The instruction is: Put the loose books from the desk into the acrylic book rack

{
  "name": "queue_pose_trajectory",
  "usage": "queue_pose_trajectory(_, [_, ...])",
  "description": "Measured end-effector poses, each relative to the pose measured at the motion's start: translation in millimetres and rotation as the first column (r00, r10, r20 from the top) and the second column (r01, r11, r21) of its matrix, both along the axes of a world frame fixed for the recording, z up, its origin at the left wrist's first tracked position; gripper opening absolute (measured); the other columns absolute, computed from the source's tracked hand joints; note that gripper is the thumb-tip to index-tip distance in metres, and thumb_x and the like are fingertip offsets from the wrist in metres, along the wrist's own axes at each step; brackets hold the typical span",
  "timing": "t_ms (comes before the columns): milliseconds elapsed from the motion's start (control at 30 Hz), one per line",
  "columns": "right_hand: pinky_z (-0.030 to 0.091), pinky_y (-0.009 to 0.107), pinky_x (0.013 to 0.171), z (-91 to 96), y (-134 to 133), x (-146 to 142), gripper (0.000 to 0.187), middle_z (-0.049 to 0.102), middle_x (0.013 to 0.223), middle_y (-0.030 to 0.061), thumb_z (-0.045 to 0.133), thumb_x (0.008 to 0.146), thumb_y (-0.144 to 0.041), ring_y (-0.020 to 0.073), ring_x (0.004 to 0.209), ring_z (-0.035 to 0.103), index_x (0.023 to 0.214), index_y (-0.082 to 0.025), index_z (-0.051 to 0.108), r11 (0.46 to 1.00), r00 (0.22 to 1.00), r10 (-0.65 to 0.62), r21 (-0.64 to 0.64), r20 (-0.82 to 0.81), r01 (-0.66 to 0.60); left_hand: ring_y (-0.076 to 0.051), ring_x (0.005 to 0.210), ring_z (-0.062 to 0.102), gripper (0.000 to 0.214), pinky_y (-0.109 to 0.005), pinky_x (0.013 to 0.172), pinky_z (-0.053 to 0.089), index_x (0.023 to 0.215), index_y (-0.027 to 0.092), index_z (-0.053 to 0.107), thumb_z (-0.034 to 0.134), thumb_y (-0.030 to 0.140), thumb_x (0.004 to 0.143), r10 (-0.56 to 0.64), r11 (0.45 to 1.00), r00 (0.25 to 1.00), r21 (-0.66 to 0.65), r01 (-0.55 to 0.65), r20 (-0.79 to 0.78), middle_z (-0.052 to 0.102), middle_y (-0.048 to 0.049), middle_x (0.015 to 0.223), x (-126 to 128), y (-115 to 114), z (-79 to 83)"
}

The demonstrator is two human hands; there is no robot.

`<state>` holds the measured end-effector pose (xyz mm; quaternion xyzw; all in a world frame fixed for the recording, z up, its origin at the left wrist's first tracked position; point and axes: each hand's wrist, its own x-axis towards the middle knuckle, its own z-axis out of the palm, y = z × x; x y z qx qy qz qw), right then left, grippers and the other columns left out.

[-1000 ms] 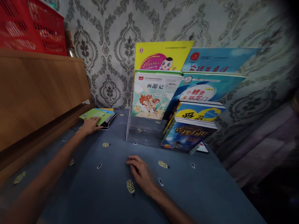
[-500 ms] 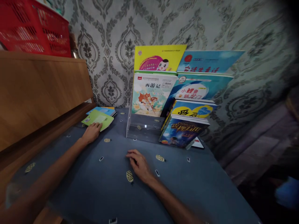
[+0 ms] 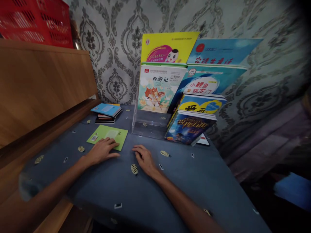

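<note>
A light green book lies flat on the table, its barcode side up. My left hand rests over its near edge, the fingers stretched on the cover and the thumb spread away beside it. Behind it, at the back left, is a stack of books with a blue one on top. My right hand rests on the tablecloth, holding nothing, its fingers loosely bent and partly apart. In front of that hand stands a clear acrylic book rack.
Upright in the rack are a white picture-covered book, a yellow book, several blue books and a dark blue book. A wooden cabinet borders the table on the left, with a red basket on top.
My left hand has brought the green book off the stack, toward me and to the right, onto the table. The blue book on the stack is now uncovered. My right hand stays nearly still.
</note>
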<state>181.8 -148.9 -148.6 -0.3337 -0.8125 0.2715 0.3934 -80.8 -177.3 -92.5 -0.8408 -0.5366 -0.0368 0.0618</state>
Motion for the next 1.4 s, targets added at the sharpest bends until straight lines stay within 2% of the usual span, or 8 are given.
queue_pose_trajectory(100, [0.053,0.039,0.095,-0.4,-0.1,0.1,0.036,0.070,0.115,0.0098,0.049,0.088,-0.005,0.0204,0.104,0.067,0.108,-0.021,0.075,1.000,1.000,-0.001,0.002,0.002,0.001,-0.028,0.123,0.054,0.046,-0.042,0.103,0.042,0.133,0.021,0.059,0.039,0.048,0.101,0.173,0.983,0.982,0.048,-0.177,0.074,0.063,-0.0132,0.130,-18.7,16.4,-2.2])
queue_pose_trajectory(200, [0.054,0.039,0.094,0.1,-0.6,-0.3,0.036,0.070,0.115,0.0097,0.049,0.088,-0.005,0.0203,0.104,0.067,0.108,-0.021,0.074,1.000,1.000,-0.005,0.003,0.007,0.004,-0.034,0.134,0.048,0.055,-0.049,0.106,0.041,0.143,0.011,0.048,0.036,0.045,0.101,0.510,0.858,0.857,0.032,-0.513,0.077,0.053,-0.0215,0.144,-42.0,39.2,-8.8])
queue_pose_trajectory(267, [0.053,0.039,0.094,0.8,-1.2,-0.4,0.035,0.070,0.114,0.0103,0.048,0.089,-0.005,0.0204,0.104,0.067,0.107,-0.020,0.074,1.000,1.000,-0.009,0.005,0.009,0.009,-0.034,0.136,0.048,0.058,-0.048,0.109,0.040,0.144,0.009,0.046,0.032,0.045,0.101,0.586,0.810,0.808,-0.023,-0.586,0.062,0.047,-0.0228,0.150,-52.1,48.9,-15.8])
queue_pose_trajectory(633, [0.048,0.044,0.103,4.1,-6.4,-1.3,0.033,0.070,0.119,0.0110,0.048,0.091,-0.008,0.0222,0.117,0.062,0.112,-0.020,0.071,0.995,0.999,-0.048,0.092,-0.002,0.048,-0.029,0.144,0.043,0.060,-0.046,0.115,0.037,0.150,0.016,0.044,0.029,0.046,0.100,0.394,0.919,0.918,-0.021,-0.393,0.053,0.042,-0.0141,0.158,-39.3,29.4,-38.4])
queue_pose_trajectory(900, [0.044,0.049,0.108,24.4,-34.3,2.9,0.025,0.067,0.124,0.0134,0.052,0.095,-0.014,0.0256,0.122,0.058,0.112,-0.019,0.069,0.966,0.981,-0.005,0.255,0.193,-0.045,-0.030,0.141,0.046,0.057,-0.044,0.115,0.039,0.145,0.013,0.047,0.036,0.045,0.100,0.322,0.945,0.934,0.000,-0.326,0.152,0.046,-0.0168,0.155,3.1,11.7,-44.5])
queue_pose_trajectory(1167, [0.043,0.050,0.111,27.5,-53.6,10.6,0.024,0.065,0.126,0.0138,0.060,0.093,-0.022,0.0279,0.126,0.055,0.115,-0.019,0.067,0.973,0.937,0.007,0.214,0.350,-0.087,-0.031,0.128,0.055,0.049,-0.043,0.104,0.046,0.137,0.017,0.053,0.040,0.045,0.100,0.283,0.957,0.954,0.034,-0.288,0.100,0.054,-0.0180,0.145,65.8,-15.1,-28.5])
queue_pose_trajectory(1333, [0.041,0.053,0.112,28.3,-56.7,20.6,0.031,0.062,0.132,0.0187,0.063,0.092,-0.024,0.0314,0.131,0.053,0.121,-0.015,0.064,0.985,0.906,-0.040,0.169,0.422,-0.035,-0.030,0.105,0.062,0.039,-0.044,0.092,0.051,0.125,0.019,0.064,0.042,0.037,0.099,0.200,0.978,0.977,0.039,-0.203,0.079,0.066,-0.0151,0.117,89.1,-20.8,-16.9])
queue_pose_trajectory(1400, [0.039,0.053,0.114,29.7,-57.6,23.1,0.034,0.060,0.136,0.0194,0.061,0.093,-0.026,0.0309,0.134,0.051,0.125,-0.014,0.062,0.988,0.890,-0.048,0.150,0.454,-0.024,-0.031,0.109,0.060,0.035,-0.047,0.094,0.051,0.120,0.019,0.067,0.043,0.032,0.098,0.134,0.987,0.984,0.068,-0.143,0.117,0.065,-0.0158,0.118,95.9,-18.8,-20.6])
